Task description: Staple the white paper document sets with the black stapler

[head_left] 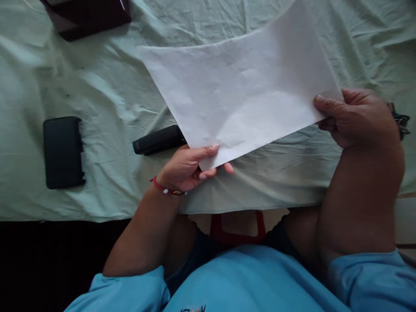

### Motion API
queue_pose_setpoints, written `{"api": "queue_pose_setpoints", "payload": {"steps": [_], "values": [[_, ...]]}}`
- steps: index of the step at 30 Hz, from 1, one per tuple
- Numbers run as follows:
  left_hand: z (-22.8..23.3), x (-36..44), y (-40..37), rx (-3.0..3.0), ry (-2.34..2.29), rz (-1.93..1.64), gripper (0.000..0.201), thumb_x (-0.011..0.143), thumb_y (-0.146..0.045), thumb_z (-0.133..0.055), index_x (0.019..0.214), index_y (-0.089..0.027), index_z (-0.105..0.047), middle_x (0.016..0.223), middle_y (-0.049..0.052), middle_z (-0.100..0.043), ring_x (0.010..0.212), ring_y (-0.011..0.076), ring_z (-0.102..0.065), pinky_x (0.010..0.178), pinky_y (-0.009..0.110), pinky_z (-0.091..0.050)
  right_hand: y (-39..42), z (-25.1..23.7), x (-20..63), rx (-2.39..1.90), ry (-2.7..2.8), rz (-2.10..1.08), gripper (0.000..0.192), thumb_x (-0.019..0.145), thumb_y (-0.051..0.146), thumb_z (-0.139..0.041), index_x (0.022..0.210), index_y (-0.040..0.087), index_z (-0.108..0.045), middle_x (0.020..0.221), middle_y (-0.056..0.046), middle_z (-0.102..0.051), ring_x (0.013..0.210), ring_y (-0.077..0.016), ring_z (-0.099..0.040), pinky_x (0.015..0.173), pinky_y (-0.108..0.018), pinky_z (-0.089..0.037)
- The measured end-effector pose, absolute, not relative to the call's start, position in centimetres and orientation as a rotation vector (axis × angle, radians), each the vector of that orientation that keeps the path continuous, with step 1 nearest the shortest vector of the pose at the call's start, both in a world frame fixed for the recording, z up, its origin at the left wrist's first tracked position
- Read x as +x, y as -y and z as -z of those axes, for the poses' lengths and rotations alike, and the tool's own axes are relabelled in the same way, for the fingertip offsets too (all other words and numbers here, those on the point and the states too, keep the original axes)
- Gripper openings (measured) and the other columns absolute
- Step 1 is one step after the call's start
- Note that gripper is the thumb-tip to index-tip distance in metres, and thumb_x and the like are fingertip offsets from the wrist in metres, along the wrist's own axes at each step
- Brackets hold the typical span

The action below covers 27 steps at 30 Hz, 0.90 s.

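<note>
Both hands hold a creased white sheet of paper [240, 91] lifted above the pale green cloth [107, 86]: the left hand [188, 167] pinches its near corner between thumb and fingers, and the right hand [354, 117] grips its right edge. Just left of the left hand a black stapler [157, 140] lies on the cloth, with a black phone [63, 151] farther left and a dark red box [87, 15] at the far left.
</note>
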State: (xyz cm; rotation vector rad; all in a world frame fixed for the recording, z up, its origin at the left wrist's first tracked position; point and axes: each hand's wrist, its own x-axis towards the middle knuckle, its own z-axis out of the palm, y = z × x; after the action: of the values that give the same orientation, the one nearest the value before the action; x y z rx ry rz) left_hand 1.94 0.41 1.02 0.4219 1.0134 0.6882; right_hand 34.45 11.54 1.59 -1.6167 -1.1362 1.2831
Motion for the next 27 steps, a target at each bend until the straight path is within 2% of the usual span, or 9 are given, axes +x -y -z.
{"api": "queue_pose_setpoints", "payload": {"steps": [2,4,7,11,14,18,24,27], "values": [[-0.9,1.9,-0.2,0.475,-1.003,-0.687,0.023,0.093,-0.033,-0.081,0.087,-0.011,-0.076,0.072,0.015,-0.08,0.039,0.0061,-0.044,0.034,0.015,-0.023,-11.7,-1.7,34.2,-1.573,1.038,-1.281,0.012,0.084,0.015,-0.082,0.095,0.014,-0.079,0.089,-0.004,-0.073,0.062,-0.0067,-0.064,0.048,-0.016,-0.05],[-0.8,1.8,0.0,0.536,-0.988,-0.683,0.029,0.089,-0.038,-0.086,0.083,-0.01,-0.078,0.071,0.013,-0.079,0.041,0.0058,-0.044,0.035,0.016,-0.022,-11.8,-1.9,34.0,-1.562,0.959,-1.295,0.014,0.082,0.014,-0.086,0.094,0.014,-0.078,0.089,-0.003,-0.073,0.064,-0.0083,-0.067,0.054,-0.02,-0.057],[-0.7,1.9,0.0,0.616,-0.969,-0.663,0.033,0.082,-0.04,-0.093,0.075,-0.01,-0.08,0.07,0.011,-0.076,0.046,0.0053,-0.045,0.038,0.016,-0.026,-11.8,-2.1,33.7,-1.59,0.933,-1.273,0.016,0.081,0.016,-0.089,0.091,0.014,-0.077,0.083,-0.002,-0.071,0.061,-0.0085,-0.065,0.052,-0.022,-0.057],[-1.0,2.0,-0.1,0.676,-0.987,-0.63,0.032,0.081,-0.038,-0.094,0.071,-0.01,-0.081,0.069,0.009,-0.076,0.046,0.004,-0.042,0.038,0.016,-0.026,-11.7,-1.7,33.8,-1.567,1.012,-1.233,0.016,0.081,0.017,-0.09,0.092,0.014,-0.079,0.089,-0.002,-0.074,0.065,-0.008,-0.067,0.055,-0.021,-0.057],[-1.2,2.0,-0.1,0.625,-1.003,-0.625,0.03,0.082,-0.036,-0.092,0.072,-0.01,-0.081,0.07,0.011,-0.077,0.044,0.0041,-0.042,0.038,0.017,-0.024,-11.7,-1.2,34.0,-1.536,1.077,-1.205,0.015,0.082,0.019,-0.09,0.093,0.015,-0.08,0.091,-0.001,-0.075,0.066,-0.0045,-0.065,0.057,-0.017,-0.055],[-1.2,2.0,0.0,0.545,-1.012,-0.634,0.027,0.082,-0.033,-0.089,0.072,-0.01,-0.079,0.067,0.013,-0.076,0.042,0.0046,-0.041,0.037,0.018,-0.022,-11.6,-1.2,33.9,-1.52,1.116,-1.141,0.018,0.083,0.026,-0.09,0.086,0.013,-0.078,0.082,-0.002,-0.071,0.062,-0.0055,-0.061,0.051,-0.017,-0.05],[-1.4,2.1,-0.1,0.533,-1.005,-0.625,0.024,0.082,-0.03,-0.088,0.072,-0.01,-0.079,0.065,0.013,-0.075,0.041,0.0053,-0.041,0.037,0.019,-0.022,-11.3,-1.8,33.7,-1.623,1.252,-1.035,0.037,0.087,0.042,-0.088,0.072,0.014,-0.069,0.063,0.002,-0.049,0.05,0.0001,-0.038,0.041,-0.013,-0.025],[-1.3,1.9,-0.1,0.526,-1.008,-0.626,0.024,0.082,-0.029,-0.087,0.071,-0.009,-0.078,0.066,0.014,-0.076,0.041,0.005,-0.042,0.037,0.018,-0.022,-11.3,-1.7,33.8,-1.569,1.238,-1.02,0.036,0.088,0.047,-0.087,0.078,0.015,-0.075,0.064,0.001,-0.051,0.05,-0.0007,-0.04,0.041,-0.014,-0.027]]}}
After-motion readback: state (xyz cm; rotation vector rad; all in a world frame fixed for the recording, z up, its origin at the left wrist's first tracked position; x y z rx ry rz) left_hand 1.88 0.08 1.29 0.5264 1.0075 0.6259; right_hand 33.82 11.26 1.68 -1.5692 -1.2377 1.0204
